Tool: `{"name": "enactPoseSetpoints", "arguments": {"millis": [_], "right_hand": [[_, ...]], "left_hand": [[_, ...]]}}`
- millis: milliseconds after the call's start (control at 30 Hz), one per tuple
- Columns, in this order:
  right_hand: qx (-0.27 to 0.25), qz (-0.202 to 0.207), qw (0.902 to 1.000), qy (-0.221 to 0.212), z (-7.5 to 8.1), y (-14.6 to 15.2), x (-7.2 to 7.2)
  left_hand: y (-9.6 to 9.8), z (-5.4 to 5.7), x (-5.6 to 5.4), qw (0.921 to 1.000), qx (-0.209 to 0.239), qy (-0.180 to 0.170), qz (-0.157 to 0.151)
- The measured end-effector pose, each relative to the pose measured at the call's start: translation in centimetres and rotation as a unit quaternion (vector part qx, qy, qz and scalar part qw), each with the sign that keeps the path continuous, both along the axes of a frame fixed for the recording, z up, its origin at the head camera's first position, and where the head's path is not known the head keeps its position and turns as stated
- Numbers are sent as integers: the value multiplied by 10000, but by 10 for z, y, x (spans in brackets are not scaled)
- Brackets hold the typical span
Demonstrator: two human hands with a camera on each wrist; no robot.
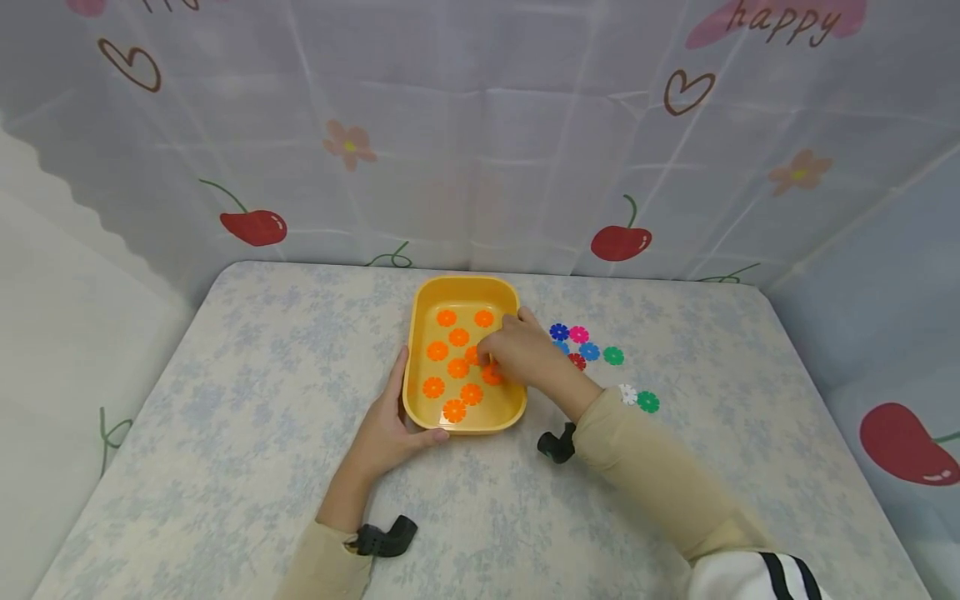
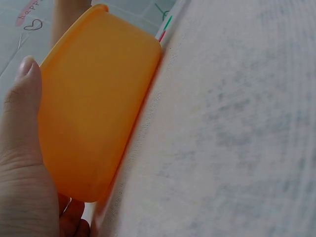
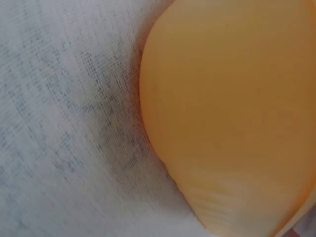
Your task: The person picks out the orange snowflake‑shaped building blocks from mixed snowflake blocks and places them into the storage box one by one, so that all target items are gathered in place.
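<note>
A yellow plastic tray [image 1: 465, 423] sits on the table with several orange snowflake discs [image 1: 453, 410] spread over its bottom. My left hand [image 1: 386, 433] grips the tray's near left corner. Its thumb lies on the near rim and its fingers run along the left side; the left wrist view shows the thumb [image 2: 27, 94] against the outer wall. Over the tray's right wall reaches my right hand [image 1: 521, 350], its fingers curled down among the orange discs. Its fingertips overlap two of them, and I cannot tell whether it pinches one. The right wrist view shows mostly the tray's wall [image 3: 227, 98].
Right of the tray lie loose snowflake discs: dark blue [image 1: 559, 332], pink [image 1: 578, 334], light blue [image 1: 589, 352], red [image 1: 577, 362], green [image 1: 613, 356] and white [image 1: 628, 394]. Some are partly behind the right forearm. A printed curtain [image 1: 480, 167] hangs along the table's far edge.
</note>
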State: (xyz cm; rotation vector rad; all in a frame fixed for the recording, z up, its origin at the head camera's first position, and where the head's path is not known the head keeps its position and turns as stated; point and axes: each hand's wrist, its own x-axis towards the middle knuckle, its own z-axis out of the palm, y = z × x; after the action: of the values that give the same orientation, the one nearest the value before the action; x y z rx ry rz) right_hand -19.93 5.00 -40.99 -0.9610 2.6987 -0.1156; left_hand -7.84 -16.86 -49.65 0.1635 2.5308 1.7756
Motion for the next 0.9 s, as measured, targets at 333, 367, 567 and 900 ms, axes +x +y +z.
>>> {"name": "enactPoseSetpoints", "arguments": {"millis": [333, 367, 567, 900], "right_hand": [[224, -103, 9982, 549, -3, -6, 4], [217, -96, 9982, 544, -3, -6, 4], [-115, -188, 9990, 382, -1, -2, 5], [-1059, -482, 9924, 406, 19, 18, 24]], "left_hand": [[0, 1, 0, 9999, -89, -22, 54], [0, 1, 0, 9999, -91, -19, 54], [0, 0, 1, 9999, -131, 6, 71], [2, 2, 2, 9996, -253, -68, 138]]}}
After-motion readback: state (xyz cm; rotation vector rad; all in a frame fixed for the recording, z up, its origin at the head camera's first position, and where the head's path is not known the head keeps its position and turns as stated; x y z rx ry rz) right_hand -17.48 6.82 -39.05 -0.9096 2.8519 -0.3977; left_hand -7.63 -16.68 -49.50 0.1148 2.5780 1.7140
